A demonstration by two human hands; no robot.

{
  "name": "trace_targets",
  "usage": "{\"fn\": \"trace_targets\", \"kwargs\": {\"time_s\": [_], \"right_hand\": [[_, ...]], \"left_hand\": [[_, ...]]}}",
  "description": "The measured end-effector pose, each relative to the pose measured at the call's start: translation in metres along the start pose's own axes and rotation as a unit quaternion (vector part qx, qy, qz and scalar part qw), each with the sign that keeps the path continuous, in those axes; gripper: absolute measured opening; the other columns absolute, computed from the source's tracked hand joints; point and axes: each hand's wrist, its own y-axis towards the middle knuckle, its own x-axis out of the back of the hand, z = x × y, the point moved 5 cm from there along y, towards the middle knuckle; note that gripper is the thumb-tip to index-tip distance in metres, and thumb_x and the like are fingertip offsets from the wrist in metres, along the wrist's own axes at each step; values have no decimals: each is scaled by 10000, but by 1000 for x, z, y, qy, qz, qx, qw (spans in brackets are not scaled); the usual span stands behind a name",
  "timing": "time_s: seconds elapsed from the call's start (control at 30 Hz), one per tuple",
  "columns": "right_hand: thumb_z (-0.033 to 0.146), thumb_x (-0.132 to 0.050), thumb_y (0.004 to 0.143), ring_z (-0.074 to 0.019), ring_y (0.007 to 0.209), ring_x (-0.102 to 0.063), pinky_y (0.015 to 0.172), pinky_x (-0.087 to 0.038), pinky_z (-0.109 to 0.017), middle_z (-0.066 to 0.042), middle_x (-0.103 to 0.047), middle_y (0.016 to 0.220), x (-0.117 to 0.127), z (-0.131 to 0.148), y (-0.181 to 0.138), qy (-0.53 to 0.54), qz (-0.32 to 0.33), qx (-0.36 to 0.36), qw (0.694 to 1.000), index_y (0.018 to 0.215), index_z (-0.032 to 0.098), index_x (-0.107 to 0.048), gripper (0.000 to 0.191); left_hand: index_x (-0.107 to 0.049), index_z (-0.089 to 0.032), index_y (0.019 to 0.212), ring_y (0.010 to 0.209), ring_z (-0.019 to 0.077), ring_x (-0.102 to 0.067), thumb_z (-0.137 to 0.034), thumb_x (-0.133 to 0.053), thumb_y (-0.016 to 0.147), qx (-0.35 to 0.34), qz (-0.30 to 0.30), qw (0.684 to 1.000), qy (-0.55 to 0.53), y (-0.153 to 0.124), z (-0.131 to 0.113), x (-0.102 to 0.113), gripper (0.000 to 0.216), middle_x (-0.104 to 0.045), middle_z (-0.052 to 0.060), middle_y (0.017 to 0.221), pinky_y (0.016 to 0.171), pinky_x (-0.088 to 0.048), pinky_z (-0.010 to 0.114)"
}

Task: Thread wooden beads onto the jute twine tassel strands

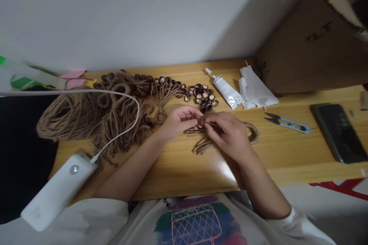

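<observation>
Left hand: one, fingers curled, thumb and fingertips nearly together on a small brown piece
Right hand: one, thumb and forefinger pinched in on the same piece from the other side
Small brown piece: one, between the two hands above the tabletop, mostly covered by fingertips
Cord ring: one just beside the right hand, with one bundle of cord ends on the hand's other side; any join is hidden
Shell halves: more than twenty, overlapping, beyond the hands
Tasselled rings: at least three, in and beside the heap left of the hands
Twine coil: one, loosely wound
Tube: one, white, print too small to read
White wrapper: one, near the tube
Snips: one pair, blue handles
Phone: one, dark screen
Cardboard box: one, "LT" legible after an unclear character
Power bank: one, white, one cable plugged in, logo unreadable
</observation>
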Motion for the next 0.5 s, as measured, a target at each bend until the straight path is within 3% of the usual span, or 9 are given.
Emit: {"fn": "trace_targets", "kwargs": {"time_s": [0.5], "right_hand": [[149, -527, 871, -195, 737, -628, 682, -484, -324, -59, -682, 791, 0, 1, 0, -1, -5, 9, 1000, 842, 182, -597, 83]], "left_hand": [[-632, -122, 819, 600, 70, -620, -153, -767, 631, 0, 1, 1000, -5, -1, -2, -1, 233, -658, -5, 713, 598, -514, 190]]}}
